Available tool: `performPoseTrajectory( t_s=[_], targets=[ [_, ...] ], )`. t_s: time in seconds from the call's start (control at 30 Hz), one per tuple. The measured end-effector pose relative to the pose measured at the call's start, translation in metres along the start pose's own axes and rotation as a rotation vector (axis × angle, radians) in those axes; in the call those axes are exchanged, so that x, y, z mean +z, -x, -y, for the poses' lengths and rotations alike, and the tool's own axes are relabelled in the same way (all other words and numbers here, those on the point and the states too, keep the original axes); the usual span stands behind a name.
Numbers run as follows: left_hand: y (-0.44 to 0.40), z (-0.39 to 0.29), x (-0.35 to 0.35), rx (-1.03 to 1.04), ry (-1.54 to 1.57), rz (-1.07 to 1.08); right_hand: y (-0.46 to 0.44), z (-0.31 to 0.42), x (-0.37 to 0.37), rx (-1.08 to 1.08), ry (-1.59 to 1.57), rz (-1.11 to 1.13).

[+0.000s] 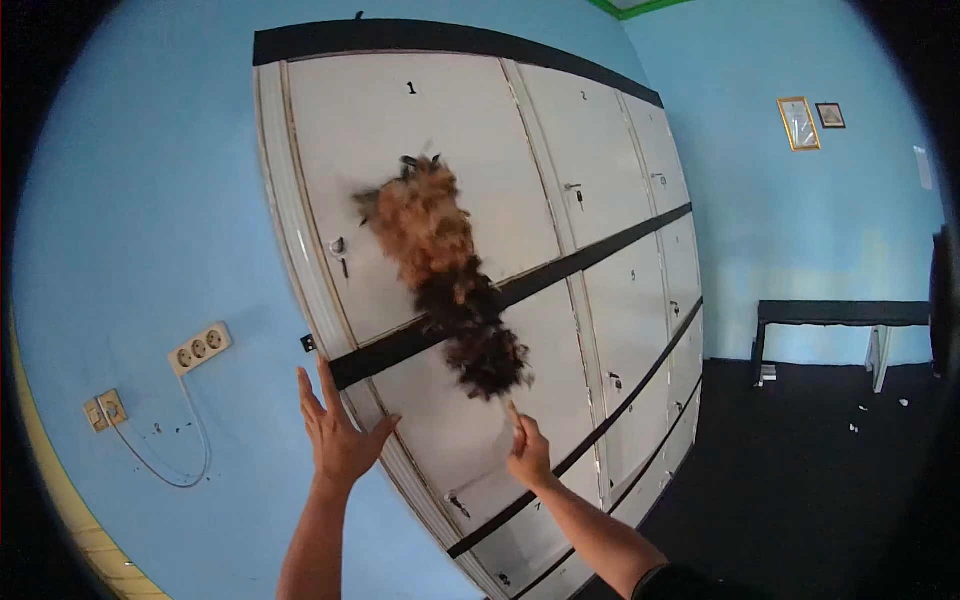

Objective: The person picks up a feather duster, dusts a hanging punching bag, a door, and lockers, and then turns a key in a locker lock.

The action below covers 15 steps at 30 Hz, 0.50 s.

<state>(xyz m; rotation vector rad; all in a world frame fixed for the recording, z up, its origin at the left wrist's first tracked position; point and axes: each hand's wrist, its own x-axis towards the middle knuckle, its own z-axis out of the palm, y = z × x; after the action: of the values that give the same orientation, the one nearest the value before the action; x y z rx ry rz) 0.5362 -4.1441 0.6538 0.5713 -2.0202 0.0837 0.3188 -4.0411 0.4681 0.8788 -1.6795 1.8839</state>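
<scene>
My right hand is closed round the thin handle of a feather duster, whose brown and black feathers lie across the front of a white locker cabinet, over door 1 and the black strip below it. The feathers look slightly blurred. My left hand has its fingers spread at the cabinet's left edge, beside the end of the black strip, and holds nothing. Keys hang from the lock of door 1, left of the feathers.
A socket strip and a wall outlet with a cable are on the blue wall at left. At right, a black bench stands on the dark floor, below two framed pictures. Small white scraps lie nearby.
</scene>
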Motion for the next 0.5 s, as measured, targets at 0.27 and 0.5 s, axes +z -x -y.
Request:
performPoseTrajectory(
  t_s=[0.27, 0.5],
  targets=[
    [0.02, 0.014, 0.059, 0.006, 0.32, -0.101, 0.135, -0.048, -0.03, -0.15, 0.069, 0.273],
    [0.024, 0.011, 0.066, -0.015, 0.321, -0.124, 0.192, -0.103, -0.056, 0.202, 0.12, 0.077]
  ],
)
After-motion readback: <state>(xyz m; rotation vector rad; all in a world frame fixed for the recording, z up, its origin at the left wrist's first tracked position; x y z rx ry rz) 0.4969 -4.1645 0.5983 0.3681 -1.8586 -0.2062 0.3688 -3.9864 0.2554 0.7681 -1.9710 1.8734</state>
